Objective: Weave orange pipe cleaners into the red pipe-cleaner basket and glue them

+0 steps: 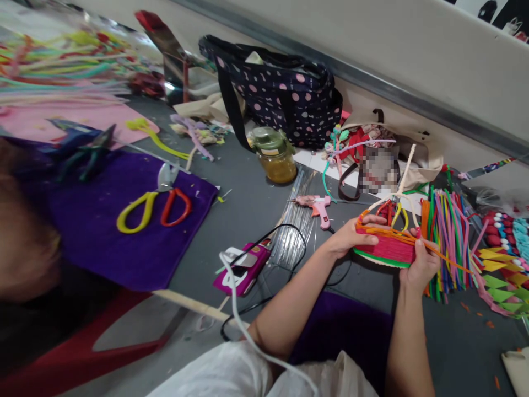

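Between my two hands is a small basket-shaped craft piece, wrapped in pink strands with a green and a white band along its lower edge. White stems rise from its top. My left hand grips its left end, thumb across the front. At the right end, my right hand pinches the piece near its upper corner. An orange pipe cleaner runs along the top edge and trails out past my right hand. Just behind the piece, yellow and red scissor handles show in part.
Bundled coloured pipe cleaners lie to the right. A pink glue gun, clear glue sticks, a lidded jar and a corded magenta device are on the left. Scissors and pliers rest near another person.
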`<state>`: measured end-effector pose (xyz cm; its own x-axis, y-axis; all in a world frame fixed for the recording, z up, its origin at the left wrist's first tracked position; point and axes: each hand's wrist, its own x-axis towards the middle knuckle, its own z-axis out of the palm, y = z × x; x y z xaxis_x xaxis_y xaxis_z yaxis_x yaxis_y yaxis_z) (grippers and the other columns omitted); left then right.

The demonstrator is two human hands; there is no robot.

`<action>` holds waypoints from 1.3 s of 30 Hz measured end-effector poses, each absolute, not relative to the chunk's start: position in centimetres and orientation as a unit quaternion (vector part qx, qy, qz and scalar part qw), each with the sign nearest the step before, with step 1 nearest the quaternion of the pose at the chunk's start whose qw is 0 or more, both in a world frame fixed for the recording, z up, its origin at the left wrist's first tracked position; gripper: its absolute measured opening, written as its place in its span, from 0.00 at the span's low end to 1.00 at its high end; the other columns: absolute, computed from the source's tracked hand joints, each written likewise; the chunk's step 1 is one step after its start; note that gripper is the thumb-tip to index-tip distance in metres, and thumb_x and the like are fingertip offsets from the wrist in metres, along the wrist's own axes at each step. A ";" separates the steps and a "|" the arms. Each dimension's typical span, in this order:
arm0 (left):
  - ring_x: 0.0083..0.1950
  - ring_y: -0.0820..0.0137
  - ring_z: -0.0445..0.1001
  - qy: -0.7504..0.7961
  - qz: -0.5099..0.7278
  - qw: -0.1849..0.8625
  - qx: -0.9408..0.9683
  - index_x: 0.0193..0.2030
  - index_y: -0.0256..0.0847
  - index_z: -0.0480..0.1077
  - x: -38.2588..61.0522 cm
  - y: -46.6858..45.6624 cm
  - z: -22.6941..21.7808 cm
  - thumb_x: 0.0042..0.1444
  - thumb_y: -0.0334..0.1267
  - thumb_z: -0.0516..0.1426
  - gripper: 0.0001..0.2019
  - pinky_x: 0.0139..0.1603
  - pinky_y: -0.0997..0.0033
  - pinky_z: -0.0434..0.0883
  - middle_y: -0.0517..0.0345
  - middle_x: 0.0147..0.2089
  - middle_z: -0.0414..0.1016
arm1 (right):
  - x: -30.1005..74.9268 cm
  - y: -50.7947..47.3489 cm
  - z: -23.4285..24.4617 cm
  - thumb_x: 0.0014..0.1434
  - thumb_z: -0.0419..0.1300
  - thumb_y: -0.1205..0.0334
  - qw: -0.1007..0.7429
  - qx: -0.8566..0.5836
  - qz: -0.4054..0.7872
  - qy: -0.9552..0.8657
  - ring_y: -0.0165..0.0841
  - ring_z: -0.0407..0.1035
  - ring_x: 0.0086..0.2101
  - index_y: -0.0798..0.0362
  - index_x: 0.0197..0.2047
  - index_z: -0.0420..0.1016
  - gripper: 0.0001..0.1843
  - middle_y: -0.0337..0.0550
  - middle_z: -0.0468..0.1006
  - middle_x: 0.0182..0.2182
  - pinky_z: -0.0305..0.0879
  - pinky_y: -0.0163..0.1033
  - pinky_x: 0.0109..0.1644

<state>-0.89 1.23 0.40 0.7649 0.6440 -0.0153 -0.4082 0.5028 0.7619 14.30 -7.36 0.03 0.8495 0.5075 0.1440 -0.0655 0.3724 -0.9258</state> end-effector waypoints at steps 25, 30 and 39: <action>0.60 0.48 0.69 0.101 0.309 0.822 0.468 0.36 0.41 0.80 -1.0 0.6 1.5 0.36 0.40 0.71 0.16 0.58 0.51 0.66 0.42 0.59 0.71 | 14.0 -7.5 0.7 0.49 0.65 0.63 0.797 -0.527 0.196 -0.219 0.36 0.77 0.32 0.53 0.31 0.67 0.10 0.39 0.80 0.30 0.73 0.51 0.45; 0.55 0.54 0.74 0.148 0.338 0.819 0.439 0.30 0.37 0.77 -0.4 0.4 0.9 0.39 0.36 0.70 0.11 0.58 0.54 0.66 0.42 0.58 0.72 | 13.9 -7.5 0.5 0.48 0.66 0.64 0.798 -0.531 0.179 -0.220 0.35 0.77 0.34 0.53 0.31 0.68 0.10 0.41 0.81 0.31 0.72 0.48 0.46; 0.48 0.60 0.78 0.184 0.350 0.863 0.314 0.28 0.38 0.67 0.2 0.2 -0.6 0.44 0.37 0.69 0.14 0.55 0.59 0.68 0.47 0.44 0.80 | 14.6 -7.6 -0.1 0.50 0.67 0.58 0.808 -0.492 0.259 -0.194 0.40 0.78 0.35 0.53 0.30 0.65 0.14 0.43 0.81 0.33 0.70 0.53 0.48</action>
